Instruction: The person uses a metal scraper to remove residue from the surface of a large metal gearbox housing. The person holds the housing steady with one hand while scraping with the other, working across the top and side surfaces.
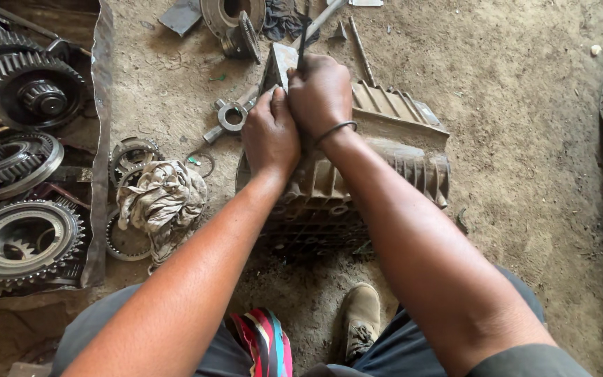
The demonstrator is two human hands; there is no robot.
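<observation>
Your forearms reach over your shoe (359,318) to the housing (385,167) on the dirt floor.
Your right hand (321,91) is fisted around a dark tool (303,38); your left hand (270,132) clasps beside it. Housing lies stripped, gears (29,84) out on the tray (99,139); tool work unfinished.

Greasy gears (26,241) in a tray (100,105) (left), crumpled rag (163,199) beside.
</observation>
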